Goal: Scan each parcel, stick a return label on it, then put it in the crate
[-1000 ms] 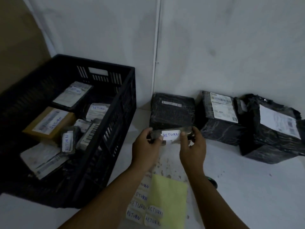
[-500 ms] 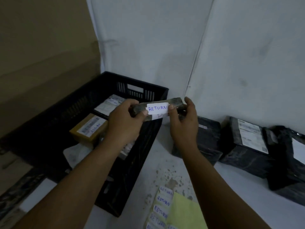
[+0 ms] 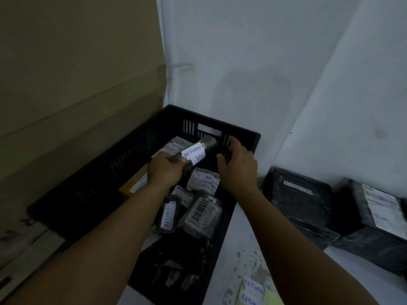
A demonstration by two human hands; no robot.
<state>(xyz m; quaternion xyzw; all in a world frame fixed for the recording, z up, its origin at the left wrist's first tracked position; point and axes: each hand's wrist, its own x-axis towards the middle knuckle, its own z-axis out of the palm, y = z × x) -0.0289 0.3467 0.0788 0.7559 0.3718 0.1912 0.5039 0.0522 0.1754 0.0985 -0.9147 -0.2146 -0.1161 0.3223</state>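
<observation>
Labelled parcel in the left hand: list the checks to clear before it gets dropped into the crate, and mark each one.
1. RETURN label on the parcel: ok, white label wrapped around it, writing readable.
2. Left hand grips the parcel: ok, fingers closed round its near end.
3. Right hand off the parcel: ok, open and apart from it, near the crate's right wall.
4. Parcel above the crate: ok, held over the far half of the interior.
5. Room to land: ok, dark gap shows below the parcel among the labelled parcels.
6. Parcel scanned: cannot tell, no scanner in view.
</observation>
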